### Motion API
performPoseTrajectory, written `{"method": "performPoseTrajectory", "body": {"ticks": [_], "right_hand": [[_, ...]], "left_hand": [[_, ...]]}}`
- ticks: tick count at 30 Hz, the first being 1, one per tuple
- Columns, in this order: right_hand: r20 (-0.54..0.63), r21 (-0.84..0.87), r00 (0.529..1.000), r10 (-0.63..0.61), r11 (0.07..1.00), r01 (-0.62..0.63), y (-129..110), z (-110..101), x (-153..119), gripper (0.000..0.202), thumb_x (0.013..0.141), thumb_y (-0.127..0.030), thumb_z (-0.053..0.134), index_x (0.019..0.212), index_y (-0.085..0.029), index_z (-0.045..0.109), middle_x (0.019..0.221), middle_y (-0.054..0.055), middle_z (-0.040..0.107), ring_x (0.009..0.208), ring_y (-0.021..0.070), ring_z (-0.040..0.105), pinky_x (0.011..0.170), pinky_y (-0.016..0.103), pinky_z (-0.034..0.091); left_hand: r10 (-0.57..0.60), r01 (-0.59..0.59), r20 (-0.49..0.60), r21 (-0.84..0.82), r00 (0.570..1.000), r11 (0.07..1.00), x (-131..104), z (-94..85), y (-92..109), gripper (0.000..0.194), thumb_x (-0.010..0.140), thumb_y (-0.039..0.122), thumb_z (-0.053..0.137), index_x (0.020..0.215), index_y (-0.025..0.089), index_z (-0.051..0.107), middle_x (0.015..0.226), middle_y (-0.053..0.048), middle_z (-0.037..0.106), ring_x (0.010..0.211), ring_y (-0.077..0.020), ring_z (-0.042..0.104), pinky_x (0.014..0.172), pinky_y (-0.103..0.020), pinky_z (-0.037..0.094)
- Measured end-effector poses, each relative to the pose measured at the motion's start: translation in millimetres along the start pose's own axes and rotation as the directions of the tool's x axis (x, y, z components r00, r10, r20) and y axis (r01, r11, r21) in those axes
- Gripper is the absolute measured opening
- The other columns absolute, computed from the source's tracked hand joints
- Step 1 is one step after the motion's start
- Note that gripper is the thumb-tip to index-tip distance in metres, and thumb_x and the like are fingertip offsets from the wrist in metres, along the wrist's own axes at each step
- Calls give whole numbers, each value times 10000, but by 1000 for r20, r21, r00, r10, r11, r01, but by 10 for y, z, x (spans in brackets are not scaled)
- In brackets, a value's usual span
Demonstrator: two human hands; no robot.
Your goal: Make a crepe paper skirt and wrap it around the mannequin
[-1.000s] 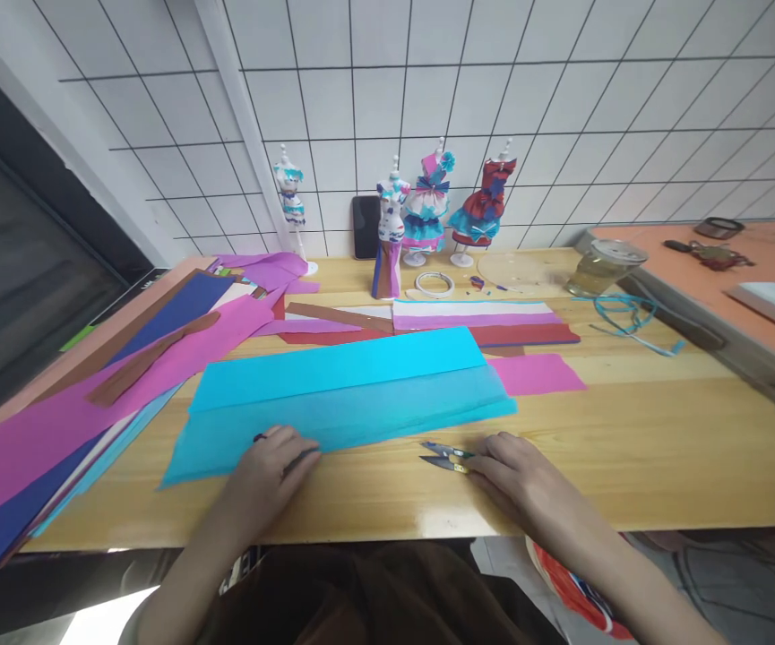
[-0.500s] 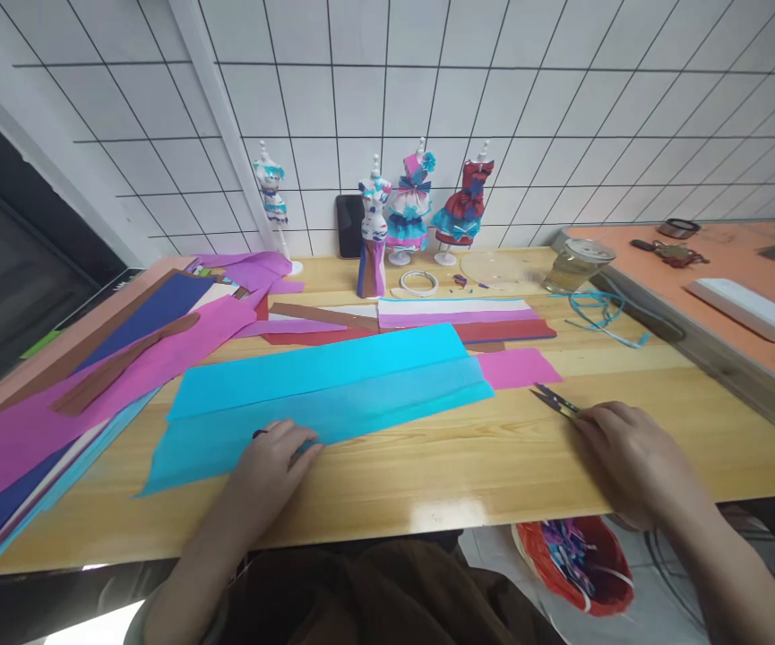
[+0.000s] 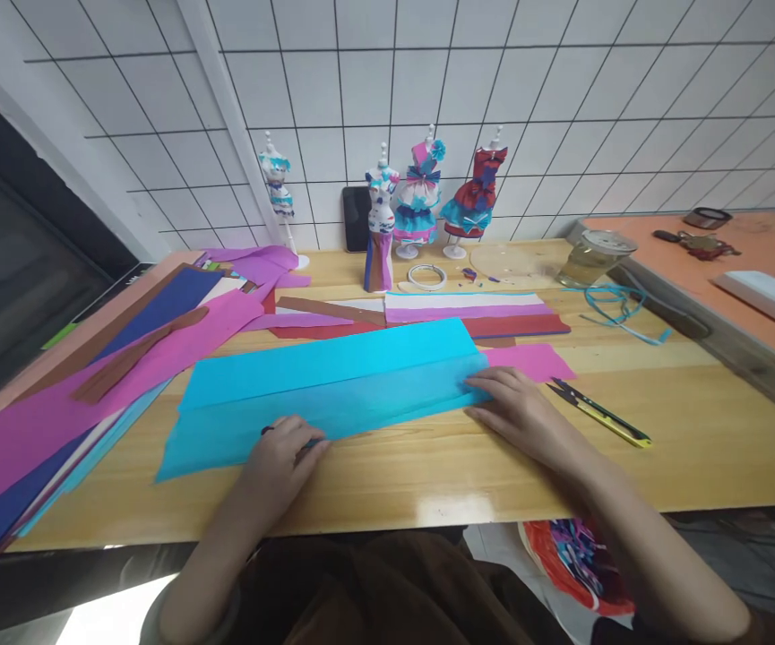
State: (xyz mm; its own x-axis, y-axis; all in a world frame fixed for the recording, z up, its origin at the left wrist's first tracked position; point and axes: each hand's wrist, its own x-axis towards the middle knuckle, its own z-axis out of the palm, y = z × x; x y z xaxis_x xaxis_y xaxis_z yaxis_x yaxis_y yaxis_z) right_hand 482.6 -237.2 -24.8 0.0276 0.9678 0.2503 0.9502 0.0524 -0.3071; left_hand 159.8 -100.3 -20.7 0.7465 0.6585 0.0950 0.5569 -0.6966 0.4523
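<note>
A long bright blue crepe paper sheet (image 3: 333,372), folded along its length, lies across the wooden table in front of me. My left hand (image 3: 285,457) rests on its near edge, fingers lightly bent and thumb apart. On one of its fingers is a dark band, perhaps a ring. At the sheet's right end is my right hand (image 3: 518,408), its fingers stretched over the paper and its thumb apart near the lower edge. Thread snips (image 3: 602,412) with black and yellow handles lie right of that hand. A pink paper piece (image 3: 535,361) shows just behind it.
Several dressed mini mannequins (image 3: 417,197) stand along the tiled wall beside a phone (image 3: 356,219). Coloured paper strips (image 3: 159,358) pile up at left. A tape roll (image 3: 426,277), a cup (image 3: 595,258) and blue cord (image 3: 619,309) lie behind. A red bin (image 3: 565,569) stands below.
My right hand has let go of the thread snips, leaving them on the table, and moved left onto the blue paper's right end. My left hand stays on the paper. The view has shifted slightly.
</note>
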Motion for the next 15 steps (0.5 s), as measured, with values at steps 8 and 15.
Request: {"method": "performPoseTrajectory", "body": {"ticks": [8, 15], "right_hand": [[-31, 178, 999, 7, 984, -1, 136, 142, -25, 206, 855, -330, 456, 904, -211, 617, 875, 70, 648, 850, 222, 577, 754, 392, 463], [-39, 196, 994, 98, 977, -88, 180, 213, -54, 229, 837, -362, 484, 968, -216, 602, 954, 55, 639, 891, 208, 572, 798, 362, 451]], "left_hand": [[-113, 113, -44, 7, 993, 994, -41, -64, -118, 248, 843, 382, 435, 907, 200, 590, 915, -38, 625, 910, -207, 541, 787, -345, 388], [-320, 318, -96, -39, 942, 947, -424, -409, -684, 311, 795, 442, 476, 941, 209, 620, 838, -43, 640, 845, -207, 570, 756, -322, 422]]}}
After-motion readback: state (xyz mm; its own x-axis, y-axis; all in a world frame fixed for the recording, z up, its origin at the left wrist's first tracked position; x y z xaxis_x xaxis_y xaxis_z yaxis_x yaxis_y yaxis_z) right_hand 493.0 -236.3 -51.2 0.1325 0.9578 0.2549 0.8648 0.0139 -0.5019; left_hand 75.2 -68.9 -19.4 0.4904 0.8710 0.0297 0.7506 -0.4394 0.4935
